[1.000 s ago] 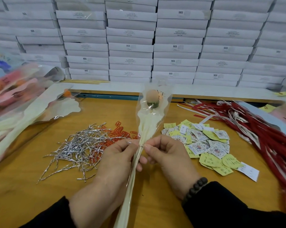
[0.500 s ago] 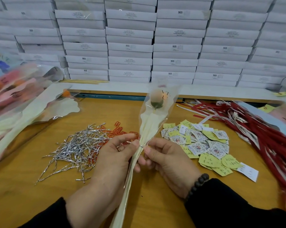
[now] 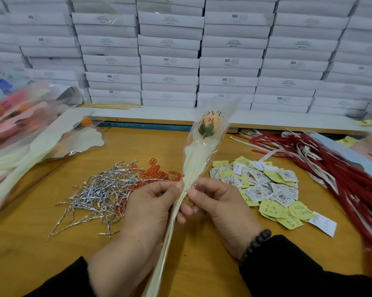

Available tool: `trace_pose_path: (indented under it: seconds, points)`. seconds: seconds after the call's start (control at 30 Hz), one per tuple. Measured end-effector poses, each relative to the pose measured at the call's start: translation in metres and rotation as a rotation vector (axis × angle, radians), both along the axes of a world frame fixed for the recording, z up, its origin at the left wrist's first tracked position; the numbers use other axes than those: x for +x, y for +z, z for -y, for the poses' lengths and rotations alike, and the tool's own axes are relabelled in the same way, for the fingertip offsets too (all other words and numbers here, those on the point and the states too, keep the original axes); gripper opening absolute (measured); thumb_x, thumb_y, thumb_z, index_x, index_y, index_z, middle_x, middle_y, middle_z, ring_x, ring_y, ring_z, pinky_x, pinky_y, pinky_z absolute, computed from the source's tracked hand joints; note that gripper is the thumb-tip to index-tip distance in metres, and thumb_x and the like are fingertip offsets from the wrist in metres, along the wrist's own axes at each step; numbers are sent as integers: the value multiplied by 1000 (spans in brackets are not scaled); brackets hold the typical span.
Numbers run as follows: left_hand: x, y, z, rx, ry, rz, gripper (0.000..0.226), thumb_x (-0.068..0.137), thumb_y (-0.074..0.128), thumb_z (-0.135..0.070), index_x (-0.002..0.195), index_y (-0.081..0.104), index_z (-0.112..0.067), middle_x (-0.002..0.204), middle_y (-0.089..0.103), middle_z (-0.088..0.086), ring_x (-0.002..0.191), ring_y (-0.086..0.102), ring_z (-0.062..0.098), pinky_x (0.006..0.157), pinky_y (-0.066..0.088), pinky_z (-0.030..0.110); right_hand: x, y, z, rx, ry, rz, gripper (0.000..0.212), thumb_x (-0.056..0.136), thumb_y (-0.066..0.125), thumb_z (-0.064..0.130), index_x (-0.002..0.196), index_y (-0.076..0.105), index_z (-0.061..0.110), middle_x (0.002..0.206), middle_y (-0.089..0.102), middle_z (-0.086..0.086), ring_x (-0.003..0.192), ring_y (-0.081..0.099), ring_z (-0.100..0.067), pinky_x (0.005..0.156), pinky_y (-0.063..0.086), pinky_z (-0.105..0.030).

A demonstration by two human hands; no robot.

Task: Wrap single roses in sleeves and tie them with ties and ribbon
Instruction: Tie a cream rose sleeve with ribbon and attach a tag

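A peach rose stands in a clear and cream sleeve printed with black letters, held upright above the wooden table. My left hand grips the gathered sleeve at its narrow neck. My right hand pinches a silver twist tie wound round that neck. A heap of silver twist ties lies to the left of my hands. Red and white ribbons lie at the right.
Orange paper clips lie behind the ties. Yellow and white paper tags are piled right of the rose. Wrapped roses are stacked at the left. White boxes form a wall at the back.
The sleeved rose has tilted and turned slightly, so its printed letters face me. Both hands stay at the neck of the sleeve, fingers shifting on the tie.
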State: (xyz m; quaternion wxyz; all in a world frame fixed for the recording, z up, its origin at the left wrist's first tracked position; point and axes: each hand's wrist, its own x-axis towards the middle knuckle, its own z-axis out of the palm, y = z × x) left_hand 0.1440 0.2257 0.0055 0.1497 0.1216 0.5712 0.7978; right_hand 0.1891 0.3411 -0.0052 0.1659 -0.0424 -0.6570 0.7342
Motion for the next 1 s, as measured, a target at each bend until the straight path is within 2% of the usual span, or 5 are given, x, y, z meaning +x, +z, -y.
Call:
trace_pose_path:
  seconds: [0.23,0.53,0.83,0.9,1.0]
  points:
    - [0,0,0,-36,-18,-12,22,68,66,-20,73,68,1,45,57,13,31,45,13,34,38,15,1,1,0,18,-6,-1,9,81,65,5,88,70,10,64,65,4,57,55,-8,55,45,-17]
    - [-2,1,2,-59,-14,-51,17,82,62,-12,72,64,2,43,52,11,30,40,12,33,36,15,5,9,-1,119,43,-28,13,85,58,-4,93,67,0,75,67,-5,64,61,-7,64,50,-15]
    - [-2,-1,1,-68,4,-22,7,83,62,-4,77,64,-1,44,55,9,29,43,11,32,35,14,1,5,-2,-249,35,69,17,83,58,-7,91,54,8,59,63,-2,53,57,-10,53,47,-18]
    - [-4,0,1,-66,27,-24,7,82,63,-6,77,64,-2,44,54,9,29,41,11,32,34,14,1,4,-1,-18,-88,33,12,84,62,3,85,55,12,65,63,1,59,59,-8,56,47,-15]
    - [-5,1,1,-44,51,-4,7,81,63,-7,78,63,-1,43,53,8,29,39,12,32,34,14,4,4,2,611,-266,-111,14,81,68,14,83,56,22,84,58,9,74,53,-1,66,42,-12]
